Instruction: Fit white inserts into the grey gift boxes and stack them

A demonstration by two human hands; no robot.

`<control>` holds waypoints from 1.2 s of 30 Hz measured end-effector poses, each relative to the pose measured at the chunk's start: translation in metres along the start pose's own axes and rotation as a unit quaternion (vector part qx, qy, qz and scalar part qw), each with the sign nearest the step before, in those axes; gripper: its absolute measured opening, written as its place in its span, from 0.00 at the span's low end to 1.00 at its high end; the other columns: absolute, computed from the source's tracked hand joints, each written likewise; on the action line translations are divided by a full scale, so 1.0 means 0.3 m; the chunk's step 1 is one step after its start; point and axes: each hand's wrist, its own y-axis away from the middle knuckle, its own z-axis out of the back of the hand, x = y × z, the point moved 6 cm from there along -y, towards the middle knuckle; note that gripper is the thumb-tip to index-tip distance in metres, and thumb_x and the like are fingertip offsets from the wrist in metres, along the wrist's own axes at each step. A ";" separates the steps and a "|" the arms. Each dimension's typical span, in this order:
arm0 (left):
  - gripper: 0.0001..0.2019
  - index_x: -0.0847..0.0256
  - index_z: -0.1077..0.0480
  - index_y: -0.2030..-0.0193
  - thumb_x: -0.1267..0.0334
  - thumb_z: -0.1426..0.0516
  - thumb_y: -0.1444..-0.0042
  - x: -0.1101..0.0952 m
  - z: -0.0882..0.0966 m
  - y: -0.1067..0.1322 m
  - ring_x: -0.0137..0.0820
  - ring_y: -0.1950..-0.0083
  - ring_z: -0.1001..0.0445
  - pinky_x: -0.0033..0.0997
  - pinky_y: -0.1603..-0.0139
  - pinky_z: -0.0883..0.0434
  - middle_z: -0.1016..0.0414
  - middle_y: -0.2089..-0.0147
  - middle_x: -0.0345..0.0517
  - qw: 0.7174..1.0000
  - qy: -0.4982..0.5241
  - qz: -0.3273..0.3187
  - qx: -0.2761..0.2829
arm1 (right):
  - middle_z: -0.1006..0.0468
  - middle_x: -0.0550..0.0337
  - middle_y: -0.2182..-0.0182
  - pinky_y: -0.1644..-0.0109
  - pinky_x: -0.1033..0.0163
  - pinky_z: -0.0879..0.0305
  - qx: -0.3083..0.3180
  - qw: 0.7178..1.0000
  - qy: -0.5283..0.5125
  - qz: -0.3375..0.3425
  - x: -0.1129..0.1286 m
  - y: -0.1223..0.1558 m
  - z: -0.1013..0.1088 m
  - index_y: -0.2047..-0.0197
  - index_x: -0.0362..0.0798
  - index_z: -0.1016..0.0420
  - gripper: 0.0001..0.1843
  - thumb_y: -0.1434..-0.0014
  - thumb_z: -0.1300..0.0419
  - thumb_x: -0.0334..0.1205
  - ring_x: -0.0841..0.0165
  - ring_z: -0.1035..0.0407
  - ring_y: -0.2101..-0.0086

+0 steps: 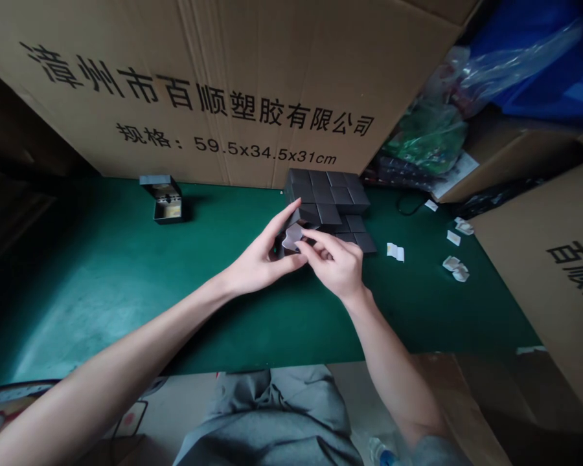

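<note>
Both hands work at the front of a stack of black boxes (328,200) on the green worktop (102,304). The left hand (261,260) curves half open against a box, its grip unclear; the right hand (333,264) pinches a pale insert (292,237). An open box (161,208) sits upper left, something pale inside.
</note>
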 end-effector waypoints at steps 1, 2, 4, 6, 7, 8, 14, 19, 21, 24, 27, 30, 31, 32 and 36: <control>0.47 0.40 0.52 0.19 0.55 0.33 0.39 0.003 -0.003 0.002 0.51 0.29 0.32 0.57 0.28 0.31 0.36 0.25 0.49 1.000 -0.011 -0.007 0.005 | 0.17 0.63 0.74 0.70 0.67 0.27 0.005 1.000 0.002 -0.003 -0.005 0.005 -0.007 0.52 0.46 0.16 0.08 0.34 0.32 0.38 0.74 0.27 0.78; 0.48 0.39 0.53 0.19 0.54 0.32 0.40 0.004 -0.006 0.003 0.51 0.29 0.32 0.57 0.28 0.30 0.37 0.25 0.49 1.000 -0.022 -0.012 0.008 | 0.17 0.63 0.75 0.70 0.67 0.26 0.010 1.000 -0.001 -0.011 -0.012 0.010 -0.012 0.51 0.46 0.17 0.10 0.34 0.31 0.41 0.73 0.26 0.78; 0.50 0.38 0.53 0.19 0.54 0.31 0.41 0.003 -0.010 0.004 0.52 0.30 0.31 0.57 0.31 0.28 0.37 0.24 0.50 0.999 -0.039 -0.024 0.015 | 0.17 0.64 0.76 0.70 0.67 0.25 0.022 0.999 -0.004 -0.034 -0.027 0.019 -0.020 0.50 0.47 0.17 0.13 0.34 0.31 0.44 0.73 0.25 0.78; 0.50 0.38 0.54 0.19 0.54 0.31 0.42 -0.003 -0.014 0.003 0.52 0.30 0.32 0.56 0.33 0.26 0.39 0.24 0.49 0.998 -0.044 -0.036 0.020 | 0.17 0.63 0.76 0.70 0.67 0.25 0.037 0.998 0.001 -0.054 -0.040 0.026 -0.027 0.49 0.48 0.17 0.14 0.33 0.32 0.46 0.72 0.24 0.78; 0.50 0.37 0.54 0.19 0.55 0.31 0.41 -0.006 -0.015 0.002 0.52 0.30 0.32 0.56 0.33 0.26 0.39 0.23 0.49 0.998 -0.045 -0.041 0.022 | 0.17 0.63 0.76 0.70 0.66 0.24 0.043 0.997 0.007 -0.061 -0.044 0.029 -0.029 0.49 0.48 0.17 0.14 0.33 0.32 0.46 0.72 0.24 0.78; 0.50 0.37 0.54 0.19 0.55 0.31 0.41 -0.010 -0.015 0.002 0.52 0.29 0.33 0.56 0.33 0.26 0.40 0.23 0.49 0.998 -0.047 -0.044 0.023 | 0.17 0.63 0.76 0.70 0.66 0.24 0.049 0.997 0.012 -0.064 -0.046 0.030 -0.030 0.49 0.48 0.17 0.14 0.33 0.33 0.46 0.71 0.24 0.77; 0.48 0.39 0.54 0.19 0.58 0.33 0.39 -0.022 -0.015 0.001 0.55 0.24 0.41 0.59 0.28 0.32 0.48 0.19 0.49 0.997 -0.069 -0.039 0.013 | 0.14 0.63 0.73 0.68 0.66 0.24 0.046 0.999 0.008 -0.007 -0.012 0.012 -0.021 0.52 0.50 0.15 0.08 0.33 0.33 0.40 0.72 0.23 0.77; 0.48 0.41 0.56 0.18 0.57 0.34 0.38 -0.023 -0.020 0.002 0.55 0.25 0.41 0.59 0.28 0.32 0.50 0.19 0.52 0.994 -0.094 -0.046 0.027 | 0.12 0.60 0.66 0.66 0.65 0.23 0.060 0.998 -0.022 0.019 0.008 0.008 -0.029 0.56 0.49 0.15 0.07 0.32 0.35 0.34 0.70 0.20 0.73; 0.48 0.41 0.57 0.18 0.58 0.34 0.37 -0.020 -0.020 0.002 0.55 0.25 0.41 0.59 0.28 0.32 0.52 0.19 0.52 0.994 -0.094 -0.048 0.030 | 0.12 0.60 0.66 0.66 0.66 0.22 0.057 0.998 -0.029 0.017 0.007 0.010 -0.029 0.56 0.50 0.15 0.07 0.32 0.36 0.33 0.71 0.20 0.73; 0.48 0.41 0.57 0.18 0.58 0.34 0.38 -0.015 -0.018 0.000 0.56 0.24 0.42 0.60 0.28 0.32 0.52 0.18 0.52 0.994 -0.090 -0.048 0.025 | 0.12 0.60 0.66 0.65 0.66 0.22 0.053 0.998 -0.028 0.014 0.004 0.012 -0.027 0.56 0.50 0.15 0.07 0.32 0.36 0.33 0.71 0.20 0.73; 0.48 0.40 0.57 0.18 0.59 0.34 0.38 -0.011 -0.016 0.000 0.55 0.25 0.41 0.60 0.29 0.32 0.50 0.19 0.51 0.995 -0.088 -0.050 0.021 | 0.12 0.61 0.67 0.66 0.65 0.23 0.062 0.998 -0.007 0.021 0.003 0.011 -0.026 0.56 0.51 0.15 0.07 0.31 0.36 0.33 0.71 0.20 0.74; 0.49 0.40 0.58 0.18 0.62 0.35 0.39 -0.007 -0.016 0.000 0.53 0.27 0.39 0.59 0.29 0.31 0.49 0.20 0.52 0.994 -0.091 -0.052 0.028 | 0.13 0.61 0.69 0.67 0.64 0.25 0.070 0.997 0.012 0.040 0.007 0.011 -0.030 0.56 0.49 0.16 0.07 0.31 0.37 0.33 0.71 0.21 0.74; 0.49 0.40 0.58 0.18 0.63 0.35 0.39 -0.007 -0.016 0.000 0.52 0.27 0.38 0.58 0.29 0.31 0.48 0.21 0.52 0.994 -0.094 -0.054 0.033 | 0.13 0.62 0.69 0.68 0.64 0.26 0.073 0.996 0.016 0.042 0.006 0.012 -0.032 0.57 0.49 0.16 0.07 0.31 0.37 0.33 0.71 0.21 0.74; 0.49 0.40 0.58 0.18 0.65 0.36 0.40 -0.008 -0.017 0.001 0.51 0.28 0.38 0.58 0.29 0.31 0.47 0.21 0.52 0.993 -0.096 -0.058 0.039 | 0.13 0.62 0.70 0.68 0.64 0.27 0.077 0.996 0.020 0.040 0.005 0.013 -0.035 0.58 0.49 0.16 0.07 0.31 0.37 0.33 0.71 0.21 0.75; 0.51 0.39 0.57 0.18 0.69 0.36 0.43 -0.016 -0.024 0.005 0.53 0.27 0.40 0.59 0.29 0.32 0.48 0.20 0.51 0.991 -0.099 -0.068 0.061 | 0.14 0.64 0.71 0.69 0.65 0.28 0.097 0.995 0.025 0.007 -0.003 0.019 -0.049 0.58 0.51 0.16 0.08 0.30 0.39 0.36 0.73 0.24 0.77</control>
